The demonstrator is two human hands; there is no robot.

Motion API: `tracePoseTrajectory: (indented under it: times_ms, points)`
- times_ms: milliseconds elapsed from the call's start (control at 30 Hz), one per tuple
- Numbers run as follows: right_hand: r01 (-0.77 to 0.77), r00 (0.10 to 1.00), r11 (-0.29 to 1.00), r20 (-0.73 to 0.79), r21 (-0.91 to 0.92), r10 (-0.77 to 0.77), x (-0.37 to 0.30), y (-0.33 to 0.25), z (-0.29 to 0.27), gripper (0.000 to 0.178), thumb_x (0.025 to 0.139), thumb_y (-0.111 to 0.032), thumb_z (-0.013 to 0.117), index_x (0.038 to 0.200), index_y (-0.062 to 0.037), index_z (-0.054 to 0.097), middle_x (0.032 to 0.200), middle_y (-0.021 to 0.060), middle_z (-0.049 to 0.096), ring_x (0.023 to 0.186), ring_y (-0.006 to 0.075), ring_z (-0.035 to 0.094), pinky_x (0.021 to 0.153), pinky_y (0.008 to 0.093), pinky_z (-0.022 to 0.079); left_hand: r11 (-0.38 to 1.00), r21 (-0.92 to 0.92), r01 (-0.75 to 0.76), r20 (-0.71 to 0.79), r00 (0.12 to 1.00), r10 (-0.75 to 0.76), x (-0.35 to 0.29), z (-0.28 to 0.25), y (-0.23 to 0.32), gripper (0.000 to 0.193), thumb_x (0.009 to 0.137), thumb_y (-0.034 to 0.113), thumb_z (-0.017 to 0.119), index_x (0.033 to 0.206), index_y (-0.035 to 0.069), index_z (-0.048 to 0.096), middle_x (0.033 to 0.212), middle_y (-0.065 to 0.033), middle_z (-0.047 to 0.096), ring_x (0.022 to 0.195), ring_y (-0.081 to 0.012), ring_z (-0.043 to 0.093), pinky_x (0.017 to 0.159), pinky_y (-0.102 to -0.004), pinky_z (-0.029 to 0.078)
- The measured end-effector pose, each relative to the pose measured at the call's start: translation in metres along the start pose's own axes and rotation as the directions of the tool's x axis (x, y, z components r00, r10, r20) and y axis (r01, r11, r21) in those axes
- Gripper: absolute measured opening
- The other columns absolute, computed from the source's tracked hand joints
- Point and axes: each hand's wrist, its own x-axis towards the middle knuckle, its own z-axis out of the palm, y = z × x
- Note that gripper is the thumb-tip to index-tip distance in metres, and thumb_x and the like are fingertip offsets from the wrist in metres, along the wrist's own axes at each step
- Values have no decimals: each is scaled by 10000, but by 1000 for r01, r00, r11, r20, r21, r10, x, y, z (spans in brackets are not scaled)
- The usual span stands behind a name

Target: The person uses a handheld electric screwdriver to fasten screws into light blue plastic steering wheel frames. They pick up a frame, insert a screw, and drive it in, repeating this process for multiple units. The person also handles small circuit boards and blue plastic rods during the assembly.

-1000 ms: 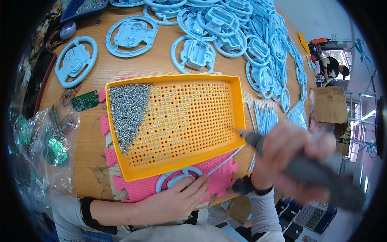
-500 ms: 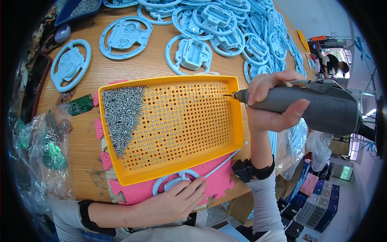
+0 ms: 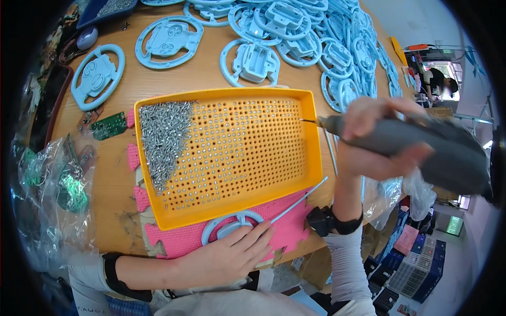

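My right hand is wrapped round a dark grey electric screwdriver, smeared by motion. Its thin bit points left over the right rim of a yellow tray. The tray has a perforated bed with screws standing in many holes, and loose silver screws are heaped at its left end. Below the tray, my left hand lies with stretched fingers over a light-blue toy steering wheel, covering its lower part; the thumb is hidden. A thin light-blue rod slants up and right from the fingertips.
Light-blue steering-wheel parts spread over the far table, piled at the right. A pink foam mat lies under the tray. At left are a green circuit board, clear plastic bags and a blue bin. A person is far right.
The screwdriver and my right hand have moved right, drawing the bit back toward the tray's rim. The view has shifted slightly, while my left hand stays on the steering wheel.
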Motion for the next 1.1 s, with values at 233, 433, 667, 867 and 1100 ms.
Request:
tracePoseTrajectory:
  times_ms: [233,433,667,867,1100]
  points:
    - [-187,945,965,303,184,125,-39,-102,38,437,861,-418,593,1014,-50,412,614,102,589,467,215,560,440,309,453,1000,-4,10,-14,1000,-10,-1,2,0,356,793,236,540,1092,63,625,1260,-205,533,1208,-289,480,896,-334,411]
    - [-228,957,946,233,231,174,-95,-114,69,198,838,-31,606,898,45,433,587,162,559,453,259,548,434,358,475,994,-90,66,-67,995,-72,-3,10,3,342,753,214,573,1045,53,644,1261,-211,531,1205,-293,482,906,-348,411]
    - [-208,962,950,223,232,156,-102,-106,75,143,780,87,584,877,88,479,598,164,530,460,265,516,441,367,453,991,-127,48,-55,997,-56,-2,7,4,283,827,235,528,983,38,657,1261,-237,517,1240,-321,448,961,-358,367]
    - [-93,973,974,225,208,45,-107,-99,83,142,778,89,586,874,97,483,607,170,537,466,265,523,436,362,453,994,-87,72,-75,994,-79,-4,9,6,265,795,242,547,941,57,669,1260,-213,523,1218,-302,461,935,-346,378]
    - [-134,942,972,328,193,65,-107,-95,83,127,773,78,597,859,90,504,637,166,552,482,255,534,449,356,459,996,-49,76,-92,992,-80,-3,12,6,272,766,257,555,905,52,668,1246,-185,531,1207,-274,466,891,-343,396]
